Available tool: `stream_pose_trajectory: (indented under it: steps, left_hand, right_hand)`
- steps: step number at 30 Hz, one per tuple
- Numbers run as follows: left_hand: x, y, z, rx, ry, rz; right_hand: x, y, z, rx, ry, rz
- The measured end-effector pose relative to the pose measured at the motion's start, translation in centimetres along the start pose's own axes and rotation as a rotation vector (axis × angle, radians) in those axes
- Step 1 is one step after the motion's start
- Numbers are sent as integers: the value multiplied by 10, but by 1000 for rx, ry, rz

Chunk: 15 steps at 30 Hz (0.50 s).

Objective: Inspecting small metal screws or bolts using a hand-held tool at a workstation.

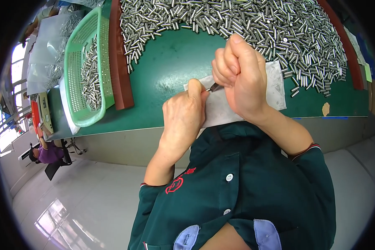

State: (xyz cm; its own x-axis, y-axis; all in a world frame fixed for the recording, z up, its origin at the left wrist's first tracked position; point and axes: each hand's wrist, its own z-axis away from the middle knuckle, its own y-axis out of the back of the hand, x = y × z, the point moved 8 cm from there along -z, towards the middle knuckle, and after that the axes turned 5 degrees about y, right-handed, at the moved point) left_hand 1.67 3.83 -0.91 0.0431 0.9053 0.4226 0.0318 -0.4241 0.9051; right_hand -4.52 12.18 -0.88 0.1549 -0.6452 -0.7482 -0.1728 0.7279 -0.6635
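Observation:
My right hand (246, 79) is closed in a fist with the thumb raised. From its little-finger side a small dark pointed tool (214, 87) sticks out toward my left hand; its exact kind cannot be told, as the fist hides the rest. My left hand (182, 109) is closed, thumb and forefinger pressed together right at the tool's tip. Whatever lies in that pinch is hidden. Both hands are over a smudged white sheet (218, 109) at the table's near edge. A big heap of short shiny metal pins (237, 18) spreads beyond them.
The green table (162, 66) has reddish-brown rails (120, 79) along its sides. Left of the rail stands a light green perforated basket (75, 96) with more pins. Clear plastic bags (46, 54) lie farther left. Another person in purple (51, 153) sits at far left.

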Motion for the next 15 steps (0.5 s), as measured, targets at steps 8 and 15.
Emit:
stream_pose_trajectory:
  steps: [8, 15]
  left_hand:
    - [-1, -2, -1, 1, 4, -32]
    - [2, 5, -5, 16, -5, -25]
  right_hand:
    - [-3, -7, 7, -1, 87, 108]
    - [-8, -17, 9, -75, 173, 157]
